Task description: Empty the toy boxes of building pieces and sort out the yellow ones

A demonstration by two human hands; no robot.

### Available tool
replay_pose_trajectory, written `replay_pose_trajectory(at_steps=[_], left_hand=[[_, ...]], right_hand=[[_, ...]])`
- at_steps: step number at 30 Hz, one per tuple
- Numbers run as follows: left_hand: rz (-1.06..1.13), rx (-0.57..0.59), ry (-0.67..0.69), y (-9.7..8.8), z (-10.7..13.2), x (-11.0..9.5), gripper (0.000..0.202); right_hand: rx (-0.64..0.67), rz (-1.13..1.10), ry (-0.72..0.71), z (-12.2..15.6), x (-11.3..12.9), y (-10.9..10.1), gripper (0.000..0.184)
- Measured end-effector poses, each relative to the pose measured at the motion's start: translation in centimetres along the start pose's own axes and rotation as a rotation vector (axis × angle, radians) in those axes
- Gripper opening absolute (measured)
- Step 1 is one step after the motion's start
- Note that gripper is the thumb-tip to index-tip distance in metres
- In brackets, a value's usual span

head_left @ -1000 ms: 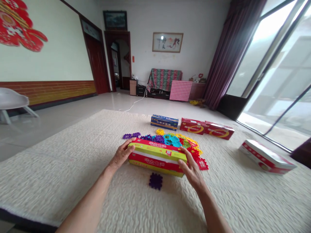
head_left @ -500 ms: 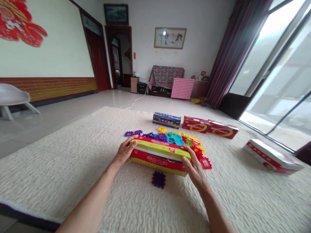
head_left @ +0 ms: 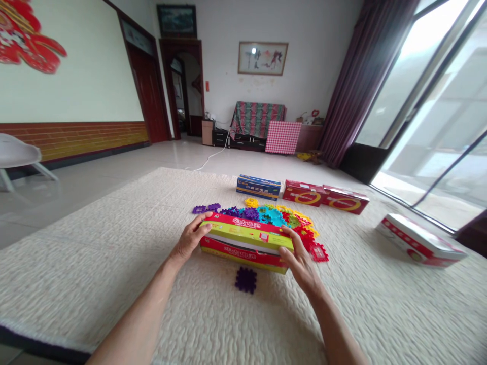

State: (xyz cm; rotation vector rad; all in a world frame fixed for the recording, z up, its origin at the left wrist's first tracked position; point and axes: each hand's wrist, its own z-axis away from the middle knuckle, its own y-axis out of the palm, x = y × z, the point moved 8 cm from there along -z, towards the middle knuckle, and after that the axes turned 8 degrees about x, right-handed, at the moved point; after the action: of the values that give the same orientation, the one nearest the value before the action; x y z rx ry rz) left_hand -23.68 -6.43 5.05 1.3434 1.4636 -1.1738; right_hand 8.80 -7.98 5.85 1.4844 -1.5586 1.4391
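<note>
A long red and yellow-green cardboard box (head_left: 243, 241) lies between my two hands. My left hand (head_left: 190, 239) grips its left end, thumb on the near edge of the lid and fingers over the top. Its right end is held by my right hand (head_left: 299, 256) in the same way. A gap shows along the front between the lid and the box wall. Just in front of the box lies a dark purple notched plastic tile (head_left: 246, 280). Behind it spreads a pile of interlocking plastic pieces (head_left: 272, 215) in purple, light blue, green, yellow and red, partly hidden by the box.
Beyond the pile stand a blue box (head_left: 258, 187) and two red boxes (head_left: 304, 193). A white and red box (head_left: 416, 241) lies at the right. All rest on a cream quilted mat (head_left: 114, 253). A white chair (head_left: 19, 154) stands far left.
The lid has tilted down at the front, and its gap to the front wall looks narrower. Both hands keep their hold. The whole view has shifted slightly.
</note>
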Motion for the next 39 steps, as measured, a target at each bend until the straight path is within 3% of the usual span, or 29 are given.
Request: replay_pose_trajectory(at_steps=[10, 17, 23, 27, 31, 36, 39], left_hand=[[-0.041, 0.017, 0.020, 0.3, 0.2, 0.1, 0.060], [-0.008, 0.134, -0.025, 0.8, 0.6, -0.6, 0.068], [0.067, 0.328, -0.051, 1.5, 1.5, -1.2, 0.091], [0.060, 0.370, -0.051, 1.5, 1.5, -1.0, 0.100], [-0.080, 0.270, 0.024, 0.9, 0.9, -1.1, 0.089], [-0.583, -0.064, 0.439, 0.7, 1.6, -4.9, 0.045], [-0.842, -0.109, 0.610, 2.5, 2.6, -7.0, 0.040]], right_hand=[[-0.005, 0.026, -0.070, -0.2, -0.1, 0.1, 0.041], [0.020, 0.034, -0.096, -0.3, -0.3, 0.4, 0.038], [0.137, 0.094, -0.047, 0.1, 0.4, 0.4, 0.060], [0.169, 0.108, -0.053, 0.4, 0.9, 0.2, 0.072], [0.161, 0.024, -0.014, 0.2, 0.6, 0.4, 0.064], [0.083, -0.161, 0.075, -0.1, -0.6, 0.2, 0.066], [0.054, -0.235, 0.119, -0.7, -1.0, -0.1, 0.065]])
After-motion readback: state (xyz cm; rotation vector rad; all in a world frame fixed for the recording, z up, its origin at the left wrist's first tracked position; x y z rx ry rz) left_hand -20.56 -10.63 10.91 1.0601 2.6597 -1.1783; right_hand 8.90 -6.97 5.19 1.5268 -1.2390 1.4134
